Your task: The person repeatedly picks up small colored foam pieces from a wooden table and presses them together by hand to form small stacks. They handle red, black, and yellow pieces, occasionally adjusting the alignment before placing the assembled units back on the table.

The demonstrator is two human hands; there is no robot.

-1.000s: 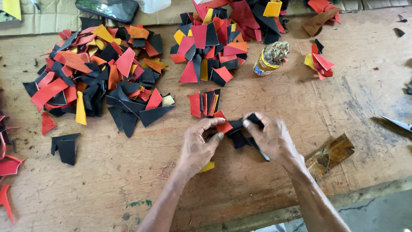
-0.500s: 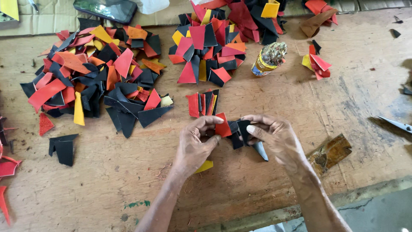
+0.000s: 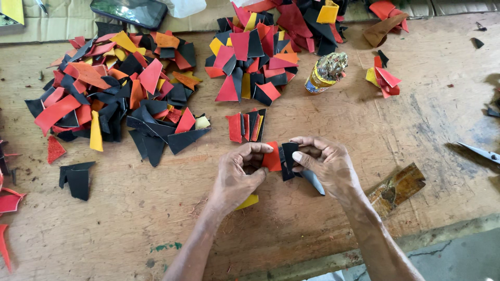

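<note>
Red scrap point(image 3: 272, 157) pinched in left hand point(image 3: 240, 174), black scrap point(image 3: 288, 157) gripped by right hand point(image 3: 327, 165), centre frame; scrap pile point(image 3: 112, 99) upper left on wooden surface point(image 3: 130, 218)

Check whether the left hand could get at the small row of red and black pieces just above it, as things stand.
Probably yes. The left hand lies just below the small row of pieces, with bare wood between them. But its fingers are pinching a red piece, so it would need to let go first.
</note>
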